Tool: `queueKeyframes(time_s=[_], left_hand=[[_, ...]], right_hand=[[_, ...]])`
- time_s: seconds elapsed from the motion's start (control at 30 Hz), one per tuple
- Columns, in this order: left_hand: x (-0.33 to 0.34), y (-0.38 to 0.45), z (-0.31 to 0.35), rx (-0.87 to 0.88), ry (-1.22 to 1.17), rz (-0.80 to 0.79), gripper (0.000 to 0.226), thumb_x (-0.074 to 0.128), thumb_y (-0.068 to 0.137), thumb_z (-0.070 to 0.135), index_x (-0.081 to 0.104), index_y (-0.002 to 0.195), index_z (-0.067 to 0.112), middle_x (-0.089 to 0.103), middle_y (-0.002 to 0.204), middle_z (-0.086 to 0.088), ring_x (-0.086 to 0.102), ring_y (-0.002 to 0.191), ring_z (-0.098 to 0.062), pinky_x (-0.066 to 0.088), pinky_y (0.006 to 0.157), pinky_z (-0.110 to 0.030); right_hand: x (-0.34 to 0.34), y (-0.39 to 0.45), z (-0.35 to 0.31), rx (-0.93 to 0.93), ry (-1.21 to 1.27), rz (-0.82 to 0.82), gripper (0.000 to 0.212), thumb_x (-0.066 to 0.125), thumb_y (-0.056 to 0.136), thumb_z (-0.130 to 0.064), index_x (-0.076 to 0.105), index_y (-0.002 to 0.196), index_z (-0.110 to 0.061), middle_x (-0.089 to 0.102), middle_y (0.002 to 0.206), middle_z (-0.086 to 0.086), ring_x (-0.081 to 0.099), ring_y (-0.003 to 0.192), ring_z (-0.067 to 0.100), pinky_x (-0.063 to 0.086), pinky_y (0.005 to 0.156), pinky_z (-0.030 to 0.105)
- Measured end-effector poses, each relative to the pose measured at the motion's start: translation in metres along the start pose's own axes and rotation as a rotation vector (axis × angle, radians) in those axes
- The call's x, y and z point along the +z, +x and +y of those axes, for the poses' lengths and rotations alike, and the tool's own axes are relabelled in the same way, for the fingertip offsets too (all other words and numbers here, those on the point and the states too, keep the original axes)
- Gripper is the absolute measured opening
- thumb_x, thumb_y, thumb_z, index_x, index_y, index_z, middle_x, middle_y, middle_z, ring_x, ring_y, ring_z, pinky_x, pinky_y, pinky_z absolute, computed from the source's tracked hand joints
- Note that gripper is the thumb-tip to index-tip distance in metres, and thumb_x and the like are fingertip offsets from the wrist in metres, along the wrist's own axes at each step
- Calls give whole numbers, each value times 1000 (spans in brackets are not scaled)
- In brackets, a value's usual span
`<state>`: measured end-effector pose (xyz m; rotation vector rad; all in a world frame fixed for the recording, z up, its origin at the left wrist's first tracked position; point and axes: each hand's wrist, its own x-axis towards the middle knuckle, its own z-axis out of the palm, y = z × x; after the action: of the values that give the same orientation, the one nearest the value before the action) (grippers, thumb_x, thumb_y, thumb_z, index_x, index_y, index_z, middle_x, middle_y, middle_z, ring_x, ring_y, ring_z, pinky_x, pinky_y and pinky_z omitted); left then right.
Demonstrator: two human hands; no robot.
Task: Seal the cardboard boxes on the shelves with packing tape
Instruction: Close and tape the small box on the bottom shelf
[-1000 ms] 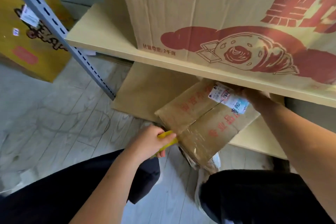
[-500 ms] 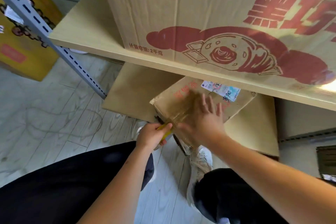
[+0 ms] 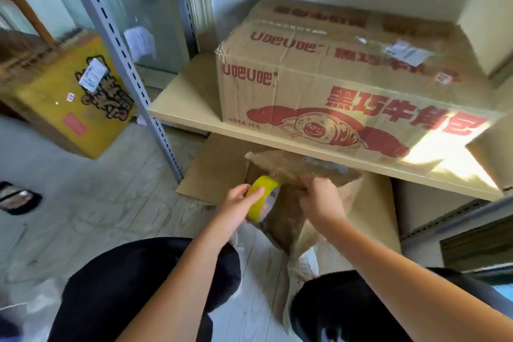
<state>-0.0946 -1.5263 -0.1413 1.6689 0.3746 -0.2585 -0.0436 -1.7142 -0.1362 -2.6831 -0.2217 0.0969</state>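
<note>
Left hand [image 3: 236, 209] fingers curled round yellow tape roll [image 3: 262, 198], pressed against small box [image 3: 288, 203]. Right hand [image 3: 322, 201] grips box's blurred top edge. Box sits low, under shelf board [image 3: 194, 111] carrying big printed carton [image 3: 347, 86]. Yellow carton [image 3: 75, 94] far left.

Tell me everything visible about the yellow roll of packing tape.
The yellow roll of packing tape is a ring with a bright yellow outer band and a glossy, clear-looking side face. It stands on edge, tilted, against the near side of the small brown cardboard box below the pale wooden shelf board. The left hand grips it with fingers curled over its rim. Motion blur hides the tape's loose end.
</note>
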Motion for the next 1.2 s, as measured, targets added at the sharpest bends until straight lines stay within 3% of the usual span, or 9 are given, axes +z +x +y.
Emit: queueKeyframes(time_s=[0.1, 0.3, 0.47, 0.6, 0.73, 0.83, 0.9, 1.03, 1.2], left_hand=[[-1, -23, 37, 127, 110, -100, 18, 57, 98, 9, 56, 81, 6, 62, 57, 1, 58, 46, -1, 44, 48, -14], [-35, -51, 4, 15, 447, -24, 44, 63, 94, 40, 45, 65, 13, 55, 44, 0, 55, 42, -11, 41, 50, -24], [-4, -12, -28, -105, 601, -63, 45, 65, 91, 44, 46, 63, 13, 56, 44, -3, 50, 34, -13, 43, 49, -23], [26, 31, -54, -85, 587, -117, 53, 56, 86, 68, 53, 68, 18, 64, 49, 2, 68, 50, -19, 56, 58, -41], [48, 60, -50, -10, 410, -29, 50, 53, 88, 67, 60, 71, 21, 63, 53, 5, 68, 53, -14, 57, 68, -43], [59, 65, -42, 65, 417, -78, 46, 50, 80, 74, 64, 71, 31, 69, 59, 4, 64, 55, -13, 54, 69, -39], [63, 62, -36, 68, 419, -131, 42, 53, 87, 66, 65, 77, 28, 71, 66, 4, 66, 60, -10, 53, 71, -37], [59, 53, -33, 53, 321, -185, 25, 55, 98, 40, 63, 80, 25, 73, 74, 4, 73, 78, -11, 55, 82, -41], [30, 32, -32, 36, 344, -190, 22, 54, 100, 30, 63, 83, 21, 72, 75, 4, 67, 70, -4, 51, 78, -32]], right_hand=[[-31, -3, 7, 114, 280, 46, 29, 62, 72, 3, 78, 88, -17, 74, 80, 4, 68, 80, 23, 47, 64, 28], [-40, 17, 43, 235, 386, 67, 30, 68, 80, 2, 77, 106, -11, 72, 92, 3, 63, 90, 21, 55, 84, 34], [-41, 32, 65, 172, 364, 39, 28, 69, 85, -2, 74, 112, -8, 70, 98, 2, 63, 98, 25, 50, 85, 32], [-33, 25, 79, 48, 42, 65, 24, 50, 97, -12, 68, 113, -9, 71, 109, 9, 62, 101, 32, 51, 87, 39], [-26, 4, 60, 125, -505, 60, 47, 41, 100, -20, 43, 138, 7, 51, 139, 26, 43, 134, 41, 27, 119, 45], [-3, -25, 27, -153, -456, 68, 60, 51, 92, -49, 60, 125, 1, 64, 118, 19, 61, 111, 38, 54, 92, 46], [5, -23, 20, -145, -452, -9, 57, 61, 83, -53, 59, 117, -8, 62, 102, 11, 63, 92, 33, 55, 71, 41], [0, 10, 26, 127, -407, -71, 51, 56, 96, -36, 34, 133, -8, 61, 111, 8, 65, 100, 30, 46, 65, 34], [8, 11, 11, 13, -251, -174, 17, 48, 97, -22, 55, 110, -15, 66, 102, 9, 66, 92, 33, 40, 65, 31]])
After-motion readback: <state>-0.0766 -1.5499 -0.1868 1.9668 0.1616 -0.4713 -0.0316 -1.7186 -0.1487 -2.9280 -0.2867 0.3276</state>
